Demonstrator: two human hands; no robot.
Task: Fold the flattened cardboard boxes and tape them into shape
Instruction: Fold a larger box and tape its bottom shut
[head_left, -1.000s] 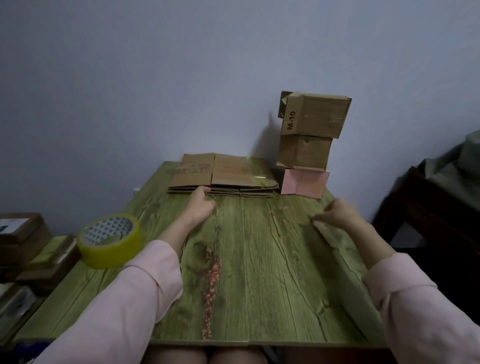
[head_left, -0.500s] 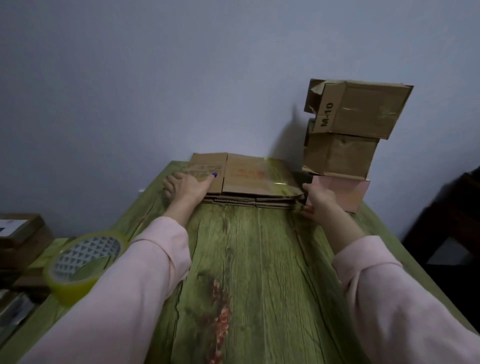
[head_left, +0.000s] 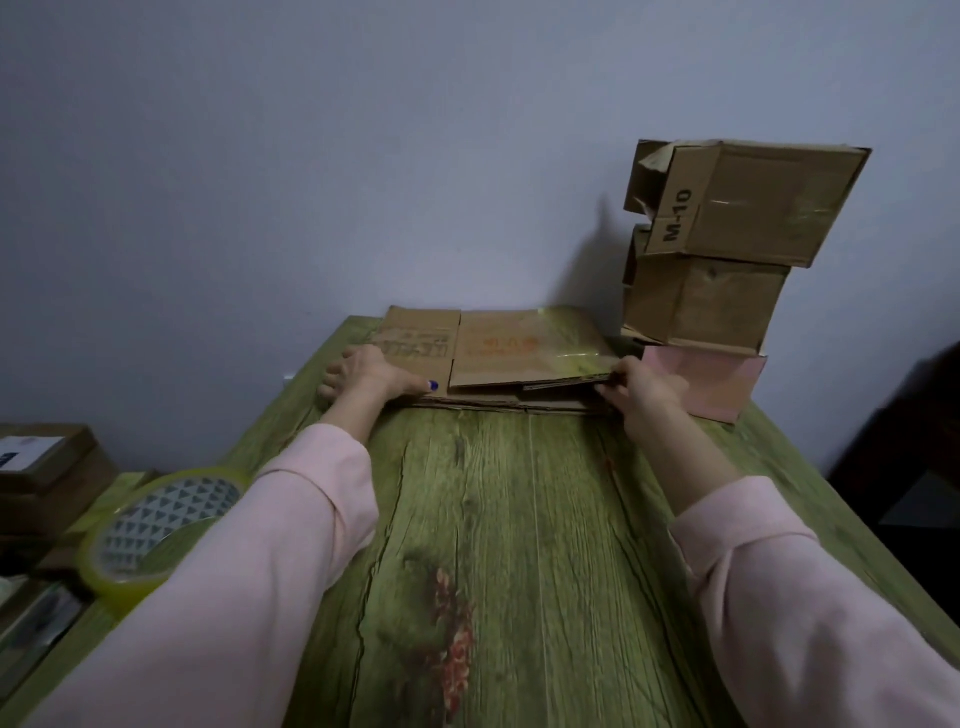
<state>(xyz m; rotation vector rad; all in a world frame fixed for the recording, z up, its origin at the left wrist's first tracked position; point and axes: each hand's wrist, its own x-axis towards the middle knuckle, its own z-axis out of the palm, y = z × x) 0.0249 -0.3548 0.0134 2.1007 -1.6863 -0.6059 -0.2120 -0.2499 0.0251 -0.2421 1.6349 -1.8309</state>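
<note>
Grips on flattened brown cardboard boxes (head_left: 483, 401)
Right grip (head_left: 641, 387) pinches the right edge of the top box (head_left: 530, 348), slightly raised; left grip (head_left: 366, 375) rests, fingers relaxed, on the stack's left end, at the far side of the green wood-grain bench (head_left: 519, 519)

Single head-worn view, looking forward and down, close over table (head_left: 519, 519)

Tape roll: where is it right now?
Head view, lower left: the tape roll sits by the green table's left edge, partly behind the left sleeve, nearer the camera than the flattened boxes.
</note>
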